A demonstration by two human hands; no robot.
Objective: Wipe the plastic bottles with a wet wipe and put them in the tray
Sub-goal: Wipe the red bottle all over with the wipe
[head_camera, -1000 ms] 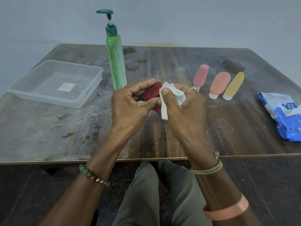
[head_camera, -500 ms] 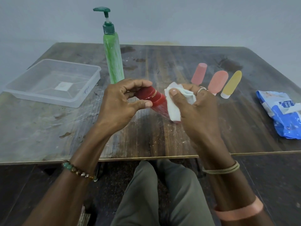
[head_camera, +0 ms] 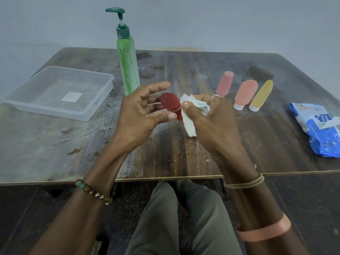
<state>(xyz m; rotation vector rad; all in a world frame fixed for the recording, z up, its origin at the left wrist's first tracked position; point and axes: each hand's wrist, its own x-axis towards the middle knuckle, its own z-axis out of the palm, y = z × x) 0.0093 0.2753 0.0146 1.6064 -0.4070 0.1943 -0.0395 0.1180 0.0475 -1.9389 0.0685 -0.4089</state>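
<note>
Now red bottle (head_camera: 169, 102) outside tray (head_camera: 99, 102)

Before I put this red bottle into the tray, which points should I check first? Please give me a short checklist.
1. Red bottle gripped by left hand: ok, thumb and fingers pinch it.
2. Wet wipe held in right hand, against the bottle: ok.
3. Bottle wiped all round: cannot tell.
4. Tray has room: ok, no bottle lies in it.
5. Green pump bottle out of the way: cannot tell; it stands upright close behind the left hand.
</note>
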